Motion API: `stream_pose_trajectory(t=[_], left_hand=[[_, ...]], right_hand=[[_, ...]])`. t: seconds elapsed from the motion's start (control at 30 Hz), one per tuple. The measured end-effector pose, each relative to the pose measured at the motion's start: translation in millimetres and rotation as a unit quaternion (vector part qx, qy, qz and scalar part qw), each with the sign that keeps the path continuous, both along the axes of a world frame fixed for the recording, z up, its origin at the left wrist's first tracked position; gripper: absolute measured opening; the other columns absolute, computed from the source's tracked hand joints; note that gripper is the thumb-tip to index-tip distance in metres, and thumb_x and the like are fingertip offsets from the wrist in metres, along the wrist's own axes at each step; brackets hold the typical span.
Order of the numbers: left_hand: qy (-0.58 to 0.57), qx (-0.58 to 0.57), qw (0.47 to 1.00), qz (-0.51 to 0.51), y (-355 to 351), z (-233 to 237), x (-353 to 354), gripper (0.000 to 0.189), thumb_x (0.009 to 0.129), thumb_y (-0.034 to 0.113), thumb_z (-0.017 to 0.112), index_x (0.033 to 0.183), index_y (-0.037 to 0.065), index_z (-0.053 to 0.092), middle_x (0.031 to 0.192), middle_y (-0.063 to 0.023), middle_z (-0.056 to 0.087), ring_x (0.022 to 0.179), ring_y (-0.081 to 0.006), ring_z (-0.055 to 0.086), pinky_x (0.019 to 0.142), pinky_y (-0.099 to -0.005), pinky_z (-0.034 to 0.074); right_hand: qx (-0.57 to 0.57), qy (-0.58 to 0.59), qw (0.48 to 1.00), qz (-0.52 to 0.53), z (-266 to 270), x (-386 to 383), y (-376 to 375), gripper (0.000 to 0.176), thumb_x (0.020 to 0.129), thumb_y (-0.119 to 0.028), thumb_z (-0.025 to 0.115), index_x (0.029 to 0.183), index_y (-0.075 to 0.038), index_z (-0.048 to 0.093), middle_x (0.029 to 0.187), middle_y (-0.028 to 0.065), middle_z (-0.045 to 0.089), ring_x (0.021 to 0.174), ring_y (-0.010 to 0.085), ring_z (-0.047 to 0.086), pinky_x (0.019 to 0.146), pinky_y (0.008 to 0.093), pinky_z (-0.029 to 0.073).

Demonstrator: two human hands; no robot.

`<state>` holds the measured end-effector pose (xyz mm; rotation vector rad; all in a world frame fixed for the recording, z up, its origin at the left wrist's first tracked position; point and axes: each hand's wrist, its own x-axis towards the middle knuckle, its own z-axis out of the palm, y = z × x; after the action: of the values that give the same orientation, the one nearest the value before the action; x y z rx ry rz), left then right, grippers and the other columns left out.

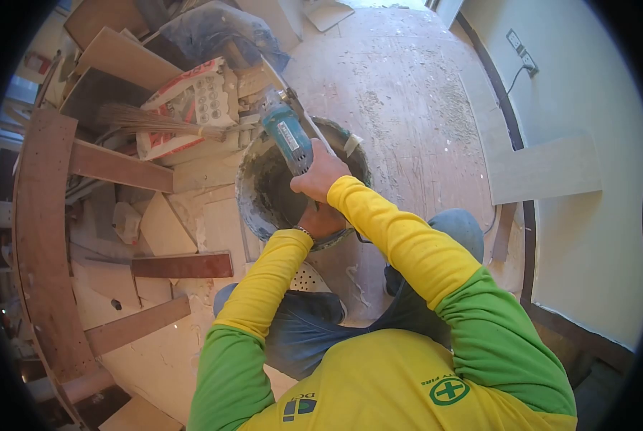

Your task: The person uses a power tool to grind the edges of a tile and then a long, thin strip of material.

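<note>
My right hand (320, 172) is wrapped round the rear of a teal corded power cutter (286, 133), which points up and away to the left over a bucket. Along the cutter's far right side runs a thin pale piece (320, 132), seen nearly edge-on. Below the right hand, my left hand (323, 220) is closed over the bucket's near side; its fingers are mostly hidden, and what it grips cannot be made out. The dark bucket (246, 194) has grey residue on its inner wall. It stands on the floor in front of my bent knees.
Left of the bucket lie a torn white-and-red sack (192, 100), a twig broom (149, 121) and a reddish-brown board (182, 266). A wooden frame (45, 244) stands at far left. A pale L-shaped panel (544, 172) rests near the right wall, below a socket (527, 62).
</note>
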<state>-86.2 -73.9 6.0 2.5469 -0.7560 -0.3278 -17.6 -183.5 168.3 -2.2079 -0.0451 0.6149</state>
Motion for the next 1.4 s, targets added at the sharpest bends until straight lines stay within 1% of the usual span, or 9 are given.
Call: stream_pose_trajectory(t=[0.47,0.57,0.73,0.87,0.93,1.07,1.13,1.27,1.4], left_hand=[[0.090,-0.020,0.996,0.000,1,17,6,0.076,0.099,0.056,0.054,0.158,0.012,0.034,0.167,-0.0151,0.029,0.155,-0.0322,0.022,0.126,-0.0510,0.016],[0.026,-0.058,0.998,0.023,-3,19,0,0.062,0.092,0.035,0.062,0.147,0.010,0.048,0.152,-0.0146,0.050,0.145,-0.0339,0.039,0.121,-0.0510,0.024],[-0.030,0.076,0.996,-0.034,-1,14,-3,0.052,0.102,0.034,0.045,0.149,0.012,0.046,0.155,-0.0122,0.047,0.149,-0.0330,0.035,0.121,-0.0574,0.022],[-0.005,0.008,1.000,-0.028,3,6,-1,0.053,0.104,0.035,0.042,0.152,0.013,0.043,0.158,-0.0104,0.045,0.151,-0.0312,0.033,0.121,-0.0587,0.022],[0.061,0.119,0.990,-0.044,2,14,3,0.074,0.100,0.057,0.054,0.159,0.018,0.034,0.168,-0.0094,0.029,0.155,-0.0292,0.023,0.126,-0.0496,0.016],[0.011,0.243,0.967,-0.077,5,0,3,0.074,0.100,0.057,0.056,0.159,0.017,0.034,0.168,-0.0095,0.029,0.156,-0.0276,0.023,0.126,-0.0472,0.016],[0.245,-0.261,0.933,0.036,16,-24,2,0.076,0.097,0.055,0.061,0.158,0.016,0.036,0.166,-0.0099,0.032,0.155,-0.0266,0.026,0.126,-0.0462,0.018],[0.247,-0.179,0.950,0.062,9,17,4,0.078,0.095,0.055,0.065,0.157,0.017,0.038,0.165,-0.0095,0.035,0.154,-0.0256,0.029,0.125,-0.0461,0.021],[0.263,-0.291,0.918,0.061,14,-7,3,0.078,0.094,0.054,0.067,0.157,0.016,0.038,0.164,-0.0099,0.037,0.153,-0.0277,0.030,0.125,-0.0461,0.022]], right_hand=[[0.001,0.000,1.000,-0.006,0,0,-1,0.105,0.069,-0.034,0.078,0.155,-0.001,0.028,0.131,0.0304,0.062,0.122,0.0428,0.063,0.106,0.0427,0.049],[0.007,0.014,1.000,0.006,6,-2,-4,0.103,0.072,-0.031,0.073,0.158,-0.001,0.023,0.135,0.0324,0.059,0.127,0.0448,0.059,0.110,0.0431,0.047],[0.012,0.018,1.000,0.007,8,-4,-7,0.103,0.072,-0.031,0.073,0.158,-0.001,0.024,0.135,0.0316,0.060,0.127,0.0446,0.059,0.110,0.0427,0.047],[0.013,0.014,1.000,0.005,6,-5,-7,0.103,0.072,-0.031,0.074,0.157,-0.001,0.024,0.135,0.0316,0.060,0.127,0.0447,0.059,0.110,0.0428,0.047],[0.015,0.015,1.000,0.002,8,-7,-8,0.103,0.072,-0.031,0.074,0.157,-0.001,0.024,0.134,0.0318,0.060,0.127,0.0449,0.059,0.110,0.0431,0.047],[0.014,0.010,1.000,0.003,7,-8,-9,0.103,0.072,-0.031,0.074,0.157,-0.001,0.025,0.134,0.0319,0.060,0.126,0.0450,0.059,0.110,0.0434,0.047],[0.011,0.010,1.000,0.007,7,-8,-9,0.103,0.072,-0.032,0.075,0.157,0.000,0.025,0.134,0.0322,0.060,0.127,0.0448,0.059,0.110,0.0433,0.047],[0.013,0.008,1.000,0.006,5,-10,-10,0.104,0.072,-0.032,0.075,0.157,0.000,0.025,0.135,0.0322,0.060,0.128,0.0446,0.058,0.110,0.0431,0.046],[0.017,0.008,1.000,0.000,3,-9,-9,0.104,0.072,-0.032,0.075,0.157,0.000,0.024,0.135,0.0323,0.059,0.129,0.0442,0.058,0.110,0.0431,0.046]])
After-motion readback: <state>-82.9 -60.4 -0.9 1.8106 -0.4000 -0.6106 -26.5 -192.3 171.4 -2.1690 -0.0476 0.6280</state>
